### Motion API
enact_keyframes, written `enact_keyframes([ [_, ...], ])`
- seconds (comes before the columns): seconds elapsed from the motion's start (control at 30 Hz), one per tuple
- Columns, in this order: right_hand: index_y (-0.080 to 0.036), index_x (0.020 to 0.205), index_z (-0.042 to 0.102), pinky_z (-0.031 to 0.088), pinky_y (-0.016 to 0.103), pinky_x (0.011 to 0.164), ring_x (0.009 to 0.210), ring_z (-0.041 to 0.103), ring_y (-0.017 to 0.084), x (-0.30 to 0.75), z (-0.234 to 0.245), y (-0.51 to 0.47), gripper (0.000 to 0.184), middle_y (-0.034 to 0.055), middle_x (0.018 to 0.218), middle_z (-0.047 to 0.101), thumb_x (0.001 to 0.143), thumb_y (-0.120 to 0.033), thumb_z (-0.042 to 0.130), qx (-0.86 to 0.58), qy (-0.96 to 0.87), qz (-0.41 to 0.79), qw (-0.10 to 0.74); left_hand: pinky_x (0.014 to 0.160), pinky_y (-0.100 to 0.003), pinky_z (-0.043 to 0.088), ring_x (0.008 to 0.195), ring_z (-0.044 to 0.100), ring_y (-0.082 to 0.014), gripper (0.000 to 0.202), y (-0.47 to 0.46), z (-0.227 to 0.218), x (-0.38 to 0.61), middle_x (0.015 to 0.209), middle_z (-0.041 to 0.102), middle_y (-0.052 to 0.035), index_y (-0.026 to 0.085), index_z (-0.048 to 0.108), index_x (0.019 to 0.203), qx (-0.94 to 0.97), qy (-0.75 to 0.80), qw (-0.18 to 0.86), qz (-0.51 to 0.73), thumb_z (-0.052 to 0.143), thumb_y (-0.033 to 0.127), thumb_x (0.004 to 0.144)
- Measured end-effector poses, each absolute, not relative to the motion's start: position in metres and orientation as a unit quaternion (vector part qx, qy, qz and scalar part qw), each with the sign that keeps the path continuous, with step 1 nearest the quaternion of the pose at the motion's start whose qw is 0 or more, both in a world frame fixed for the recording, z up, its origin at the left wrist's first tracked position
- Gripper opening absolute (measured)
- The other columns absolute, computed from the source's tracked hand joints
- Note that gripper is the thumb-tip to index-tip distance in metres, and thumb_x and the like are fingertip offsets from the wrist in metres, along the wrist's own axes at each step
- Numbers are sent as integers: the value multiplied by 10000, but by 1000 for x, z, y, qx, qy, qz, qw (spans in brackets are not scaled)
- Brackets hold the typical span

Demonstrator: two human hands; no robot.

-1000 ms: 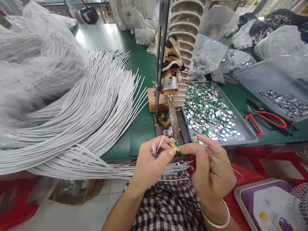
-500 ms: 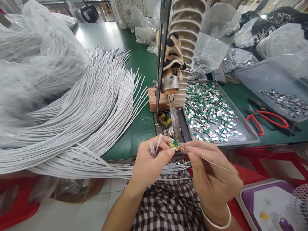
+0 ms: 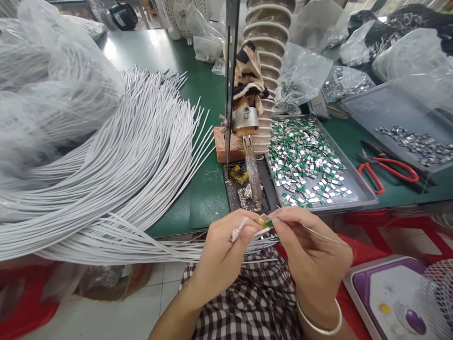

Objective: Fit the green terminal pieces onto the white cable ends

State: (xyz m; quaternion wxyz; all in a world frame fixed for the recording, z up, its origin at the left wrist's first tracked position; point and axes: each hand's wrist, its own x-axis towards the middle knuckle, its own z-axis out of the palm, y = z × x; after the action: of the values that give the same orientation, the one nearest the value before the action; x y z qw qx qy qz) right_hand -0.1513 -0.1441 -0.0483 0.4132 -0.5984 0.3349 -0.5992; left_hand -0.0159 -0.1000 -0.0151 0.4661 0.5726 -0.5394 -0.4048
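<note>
My left hand (image 3: 224, 243) is closed around white cables (image 3: 239, 229), whose ends stick up between thumb and fingers. One white cable end (image 3: 262, 232) points toward a small green circuit board with a metal plug (image 3: 270, 223). Beside the board, at my left fingertips, is a yellow patch (image 3: 262, 221). My right hand (image 3: 311, 245) pinches the board's right side, and a thin solder wire (image 3: 320, 234) runs through its fingers. Just above both hands is the tip of the soldering iron (image 3: 253, 172), clamped to an upright metal bar (image 3: 230, 85). Fingers partly hide the board.
A large bundle of white cables (image 3: 141, 156) covers the left side. On the right stands a tray (image 3: 357, 196) of green boards, then red-handled pliers (image 3: 392, 170) and a bin (image 3: 371, 101) of metal parts. A brick (image 3: 223, 145) and ribbed hose (image 3: 271, 47) are behind the iron.
Both hands have dropped slightly away from the iron's tip. The board has shifted right and down, and my right fingers now touch it. The cable ends in my left hand have tilted.
</note>
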Motion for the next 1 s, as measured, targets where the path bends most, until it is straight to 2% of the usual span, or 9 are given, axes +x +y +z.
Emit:
enact_keyframes([
  [0.03,-184,925,606,527,177,725,804,624,47,-154,-48,-144,272,-17,861,623,784,48,586,-594,336,-593,427,651,-113,497,688,612,-9,291,-97,-18,-14,1014,663,-33,140,651,870,583,-497,493,-413,416,266,985],
  [0.07,-178,913,591,513,179,718,809,613,46,-156,-47,-143,252,-13,852,608,794,43,573,-594,336,-588,433,608,-125,504,714,635,-28,324,-93,-21,-13,1046,657,-40,147,640,890,596,-459,522,-402,377,302,998],
  [0.13,-166,908,571,491,199,748,848,583,52,-162,-44,-144,215,-1,854,579,804,23,569,-615,332,-578,421,709,-149,534,828,661,-56,322,-88,-23,-11,1060,654,-44,160,626,952,610,-463,524,-372,349,315,1007],
  [0.27,-166,967,599,450,243,833,917,532,68,-170,-35,-147,191,5,896,599,804,-74,637,-719,280,-514,374,784,-109,434,870,610,-30,218,-84,-16,-13,964,660,7,196,607,1039,597,-631,329,-369,399,167,981],
  [0.33,-169,946,613,443,233,807,882,518,59,-171,-32,-148,166,-7,874,623,818,-65,626,-751,258,-486,365,792,-111,408,919,586,-34,210,-85,-12,-16,987,645,13,198,583,1033,580,-661,289,-377,401,116,965],
  [0.43,-161,889,609,445,216,770,836,513,49,-170,-32,-148,157,-18,828,636,805,-29,622,-746,264,-493,363,743,-116,392,820,531,-32,163,-87,-12,-18,948,614,25,222,582,1067,578,-637,352,-368,540,160,922],
  [0.57,-175,901,634,463,199,756,824,545,38,-169,-34,-145,212,-32,808,639,768,-13,664,-705,271,-516,404,666,-120,354,720,475,-30,59,-89,-12,-18,767,548,27,170,598,861,554,-624,464,-299,574,129,895],
  [0.83,-218,967,664,489,169,774,812,579,22,-171,-35,-150,286,-54,833,672,809,10,595,-703,240,-498,447,629,-133,338,658,450,-24,265,-91,-11,-17,685,520,19,126,564,729,604,-599,415,-322,458,182,965],
  [1.0,-168,755,602,433,111,625,667,526,3,-173,-29,-152,181,-48,707,588,870,-69,504,-691,285,-416,519,629,-121,356,654,469,-13,186,-95,-12,-17,692,553,34,146,618,751,597,-610,440,-279,549,176,921],
])
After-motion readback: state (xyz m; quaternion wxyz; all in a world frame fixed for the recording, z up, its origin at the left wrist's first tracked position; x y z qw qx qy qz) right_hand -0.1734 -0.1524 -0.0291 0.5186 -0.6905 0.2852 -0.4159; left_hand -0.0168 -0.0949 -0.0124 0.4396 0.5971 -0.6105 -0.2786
